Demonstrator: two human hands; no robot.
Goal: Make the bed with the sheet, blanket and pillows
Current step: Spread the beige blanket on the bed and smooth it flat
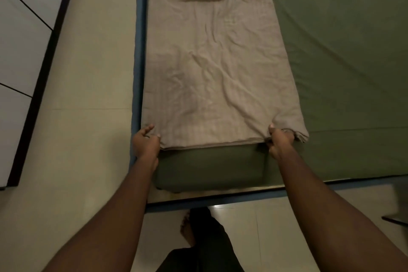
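Head view: a white panelled cabinet with dark trim (19, 55) stands at the far left on the cream tiled floor (88, 95).
Bed edge: a blue border strip (139, 55) runs between the floor and the bedding.
Left hand (145, 142): at the near-left corner of the folded beige cotton blanket (216, 73). The thumb lies on top of the cloth and the curled fingers (157, 137) pinch its edge.
Blanket: lies flat and creased on the left part of the bed. Its near edge rests over the dark green pillow (209, 168).
Pillow: sticks out from under the blanket toward the person, between the two wrists.
Right hand (280, 141): clamped on the near-right corner, thumb above and fingers tucked under the layered edge.
Sheet: the olive green sheet (342, 55) is spread smooth, reaching out to the right.
Below: a bare foot (187, 227) stands on the floor.
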